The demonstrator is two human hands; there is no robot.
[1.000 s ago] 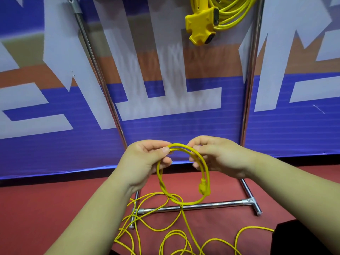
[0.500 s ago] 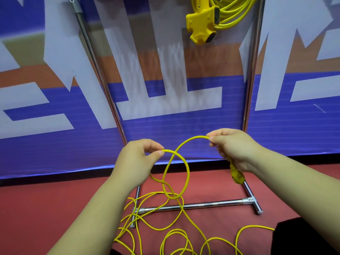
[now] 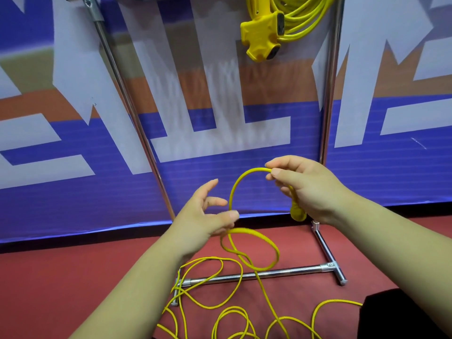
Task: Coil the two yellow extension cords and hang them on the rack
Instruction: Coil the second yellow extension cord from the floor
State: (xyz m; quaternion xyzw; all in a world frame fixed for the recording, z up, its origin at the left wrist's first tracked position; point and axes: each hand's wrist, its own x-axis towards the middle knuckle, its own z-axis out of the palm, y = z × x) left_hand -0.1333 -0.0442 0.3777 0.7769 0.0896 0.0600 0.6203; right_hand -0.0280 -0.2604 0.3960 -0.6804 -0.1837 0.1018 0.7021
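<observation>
One coiled yellow extension cord with a three-way socket block hangs high on the metal rack. A second yellow cord arcs up from a loose tangle on the red floor. My right hand pinches this cord near its plug end, and the plug hangs just below the palm. My left hand hovers with fingers spread beside the arc and holds nothing. A dropped loop sags under it.
The rack's two chrome uprights stand against a blue, white and orange banner. Its base crossbar and feet lie on the red floor among several cord loops. A dark object sits at the lower right.
My left hand has let go of the small loop and spread its fingers; the loop has dropped lower. My right hand has drawn the plug end to the right.
</observation>
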